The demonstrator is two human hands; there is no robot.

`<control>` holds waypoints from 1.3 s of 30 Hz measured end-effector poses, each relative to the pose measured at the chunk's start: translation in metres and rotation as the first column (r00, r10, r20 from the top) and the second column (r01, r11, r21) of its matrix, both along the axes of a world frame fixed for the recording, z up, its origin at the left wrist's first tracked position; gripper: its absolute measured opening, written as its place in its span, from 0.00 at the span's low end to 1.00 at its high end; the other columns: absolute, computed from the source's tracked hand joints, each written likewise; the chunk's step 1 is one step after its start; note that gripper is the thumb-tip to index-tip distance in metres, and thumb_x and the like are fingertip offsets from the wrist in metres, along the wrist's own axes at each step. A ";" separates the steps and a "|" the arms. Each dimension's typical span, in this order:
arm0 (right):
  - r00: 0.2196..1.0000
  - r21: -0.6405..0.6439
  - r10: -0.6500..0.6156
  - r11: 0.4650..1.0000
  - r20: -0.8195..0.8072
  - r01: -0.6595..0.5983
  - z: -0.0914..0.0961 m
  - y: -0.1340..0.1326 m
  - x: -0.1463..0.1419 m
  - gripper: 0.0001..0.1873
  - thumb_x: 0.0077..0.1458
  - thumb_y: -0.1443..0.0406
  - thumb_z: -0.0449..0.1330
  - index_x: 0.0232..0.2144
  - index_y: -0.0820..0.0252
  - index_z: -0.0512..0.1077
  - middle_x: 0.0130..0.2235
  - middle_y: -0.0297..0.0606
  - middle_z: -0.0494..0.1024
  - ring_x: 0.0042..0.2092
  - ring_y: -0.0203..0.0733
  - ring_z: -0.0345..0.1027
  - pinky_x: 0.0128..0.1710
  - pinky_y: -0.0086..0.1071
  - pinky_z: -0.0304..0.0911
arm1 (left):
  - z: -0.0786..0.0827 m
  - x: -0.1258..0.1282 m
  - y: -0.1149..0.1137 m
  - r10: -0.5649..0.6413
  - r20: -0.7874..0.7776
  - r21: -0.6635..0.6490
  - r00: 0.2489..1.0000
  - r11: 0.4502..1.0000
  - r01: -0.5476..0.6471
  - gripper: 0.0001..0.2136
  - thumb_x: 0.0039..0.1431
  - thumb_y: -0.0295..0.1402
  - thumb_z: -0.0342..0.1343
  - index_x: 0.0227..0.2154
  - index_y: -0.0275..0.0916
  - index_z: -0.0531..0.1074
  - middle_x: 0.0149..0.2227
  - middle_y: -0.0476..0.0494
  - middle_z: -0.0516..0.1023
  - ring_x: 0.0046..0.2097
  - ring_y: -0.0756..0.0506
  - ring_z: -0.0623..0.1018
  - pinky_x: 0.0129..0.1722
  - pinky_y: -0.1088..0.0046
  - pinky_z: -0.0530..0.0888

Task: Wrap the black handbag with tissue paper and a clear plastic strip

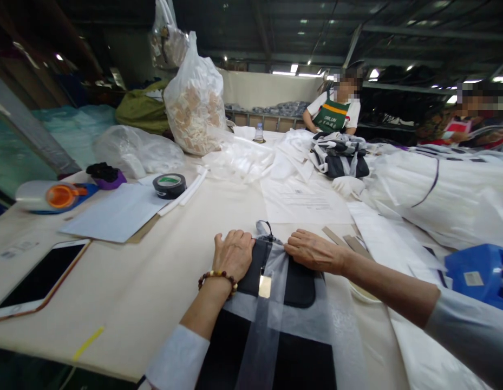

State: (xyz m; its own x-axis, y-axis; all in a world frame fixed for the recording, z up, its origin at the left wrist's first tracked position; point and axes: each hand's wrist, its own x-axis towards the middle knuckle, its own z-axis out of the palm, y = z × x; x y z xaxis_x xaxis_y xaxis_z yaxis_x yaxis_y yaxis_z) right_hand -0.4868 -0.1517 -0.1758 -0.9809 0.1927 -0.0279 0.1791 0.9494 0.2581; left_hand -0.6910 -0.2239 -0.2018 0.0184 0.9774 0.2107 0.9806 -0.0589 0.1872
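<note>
A dark folded garment [294, 287] lies on the cream table [154, 281] right in front of me, with a thin translucent sheet [275, 319] draped over it. My left hand [234, 253], with a bead bracelet at the wrist, rests on the garment's left top corner, fingers curled over the edge. My right hand [314, 250] lies flat on the garment's right top edge, fingers stretched and pressing down. A small metallic tag [265, 286] sits between the hands.
A phone [40, 279] lies at the left, papers [113, 214] and a tape roll [170, 185] behind it. Printed sheet [304, 201] ahead. A blue stool [482, 273] stands at the right. White fabric piles, a stuffed plastic bag [196, 103] and two seated people are across the table.
</note>
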 end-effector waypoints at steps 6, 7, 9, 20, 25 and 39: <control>0.971 -0.045 -0.238 0.971 -0.029 0.237 0.011 -0.024 -0.012 0.13 0.58 0.75 0.44 0.31 0.66 0.68 0.30 0.43 0.72 0.32 0.41 0.63 0.37 0.36 0.55 | -0.005 -0.004 0.005 0.016 0.005 -0.039 1.000 0.999 -0.015 0.14 0.64 0.34 0.36 0.36 0.41 0.68 0.40 0.45 0.72 0.46 0.41 0.69 0.47 0.52 0.58; 0.955 -0.057 -0.292 0.956 -0.054 0.289 0.011 -0.033 -0.017 0.13 0.58 0.75 0.43 0.34 0.66 0.68 0.33 0.44 0.72 0.35 0.42 0.64 0.39 0.37 0.55 | -0.005 -0.004 0.005 0.019 0.005 -0.042 1.000 0.999 -0.019 0.15 0.64 0.34 0.36 0.36 0.41 0.68 0.40 0.44 0.72 0.46 0.41 0.69 0.47 0.51 0.58; 0.916 -0.092 -0.387 0.921 -0.103 0.379 0.008 -0.052 -0.027 0.14 0.59 0.72 0.44 0.43 0.68 0.65 0.42 0.47 0.72 0.43 0.45 0.65 0.46 0.39 0.54 | -0.005 -0.005 0.005 0.021 0.006 -0.053 1.000 0.998 -0.021 0.15 0.64 0.34 0.35 0.36 0.40 0.68 0.40 0.43 0.72 0.46 0.40 0.69 0.47 0.50 0.58; 0.874 -0.318 -0.472 0.850 -0.112 0.419 0.007 -0.105 -0.038 0.27 0.58 0.56 0.50 0.57 0.61 0.56 0.60 0.51 0.57 0.61 0.58 0.47 0.57 0.59 0.40 | 0.013 -0.007 0.007 -0.014 0.246 -0.186 0.969 0.981 0.061 0.13 0.59 0.32 0.41 0.39 0.36 0.70 0.47 0.38 0.71 0.52 0.39 0.67 0.54 0.52 0.58; 0.408 -0.454 -0.652 0.748 -0.639 0.485 0.007 -0.184 0.023 0.19 0.59 0.60 0.48 0.50 0.60 0.64 0.51 0.50 0.70 0.53 0.48 0.62 0.52 0.45 0.58 | 0.027 -0.055 -0.035 -0.001 0.558 -0.149 0.830 0.984 0.101 0.25 0.55 0.37 0.43 0.54 0.31 0.59 0.60 0.38 0.58 0.61 0.44 0.56 0.61 0.67 0.49; -0.164 -0.995 -0.982 0.098 -0.094 -0.015 -0.051 -0.234 0.032 0.25 0.40 0.43 0.57 0.20 0.59 0.70 0.20 0.32 0.66 0.24 0.36 0.59 0.24 0.29 0.58 | -0.012 -0.060 -0.132 0.194 0.905 -0.249 0.377 0.963 0.101 0.28 0.57 0.47 0.45 0.56 0.36 0.57 0.59 0.44 0.60 0.61 0.43 0.56 0.61 0.67 0.53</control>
State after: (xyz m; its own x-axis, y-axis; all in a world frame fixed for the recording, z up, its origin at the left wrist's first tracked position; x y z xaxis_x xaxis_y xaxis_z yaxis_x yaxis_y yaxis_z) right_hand -0.4546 -0.3855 -0.2266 0.1301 0.9866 -0.0982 0.2109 -0.1244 -0.9696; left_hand -0.7508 -0.3555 -0.2137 -0.0883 0.9841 -0.1542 0.1917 0.1687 0.9669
